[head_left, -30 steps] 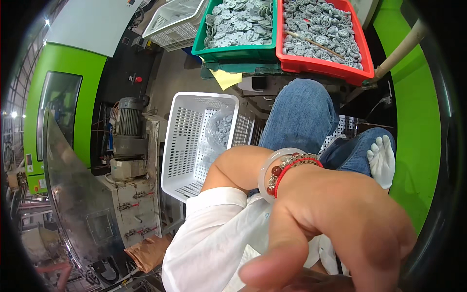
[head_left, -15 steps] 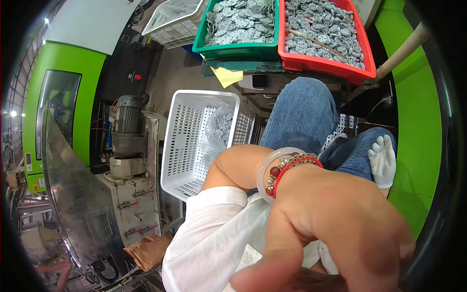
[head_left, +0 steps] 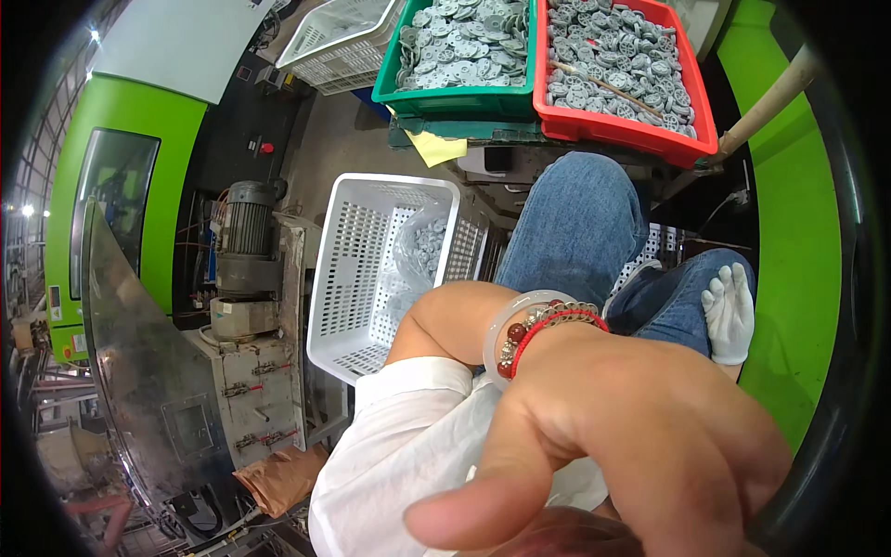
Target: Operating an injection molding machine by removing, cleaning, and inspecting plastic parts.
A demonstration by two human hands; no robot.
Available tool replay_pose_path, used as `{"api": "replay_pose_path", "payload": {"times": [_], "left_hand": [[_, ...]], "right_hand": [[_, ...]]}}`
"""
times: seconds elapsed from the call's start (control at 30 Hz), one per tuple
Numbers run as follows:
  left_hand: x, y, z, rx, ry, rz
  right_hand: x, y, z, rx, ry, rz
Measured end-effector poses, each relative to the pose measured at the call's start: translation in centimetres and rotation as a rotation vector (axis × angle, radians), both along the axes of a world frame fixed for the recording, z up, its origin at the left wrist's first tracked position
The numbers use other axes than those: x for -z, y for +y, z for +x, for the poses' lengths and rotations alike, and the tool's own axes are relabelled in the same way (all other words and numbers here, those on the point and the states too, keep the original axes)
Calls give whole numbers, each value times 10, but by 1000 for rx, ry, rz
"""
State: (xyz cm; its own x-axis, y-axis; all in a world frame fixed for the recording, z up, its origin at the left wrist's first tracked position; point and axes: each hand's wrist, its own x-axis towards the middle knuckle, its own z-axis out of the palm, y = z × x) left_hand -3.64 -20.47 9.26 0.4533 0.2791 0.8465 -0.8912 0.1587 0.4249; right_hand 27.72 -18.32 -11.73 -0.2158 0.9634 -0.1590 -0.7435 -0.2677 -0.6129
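My bare left hand (head_left: 640,418) fills the lower right foreground, close to the camera. Its thumb (head_left: 483,515) stretches left, apart from the fingers, which bend down toward the lower edge. The fingertips are cut off, and I see nothing held. A pale bangle, a beaded bracelet (head_left: 516,332) and a red cord circle its wrist, and a white sleeve (head_left: 408,408) is rolled up the forearm. At the right, my right hand (head_left: 730,311) in a white glove lies on my jeans (head_left: 580,218), fingers extended, nothing in it. Below my left hand, a dark reddish shape is too blurred to name.
Ahead stand a green bin (head_left: 455,100) and a red bin (head_left: 631,130), both full of grey plastic wheel-like parts; a stick lies in the red one. A white basket (head_left: 339,269) holding bagged grey parts stands left of my knee. Machinery with a motor (head_left: 249,227) occupies the left.
My left thumb has swung left and up, spreading wider from the fingers, and the left wrist has shifted slightly left. The gloved right hand stays on my leg.
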Motion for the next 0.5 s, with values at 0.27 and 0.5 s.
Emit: {"api": "replay_pose_path", "payload": {"times": [0.27,0.5], "left_hand": [[-25,-9,25,-271,-157,-138],[-39,-8,51,-191,-242,-101]], "right_hand": [[0,1,1,-14,9,0],[-4,-1,-3,-2,-5,-4]]}}
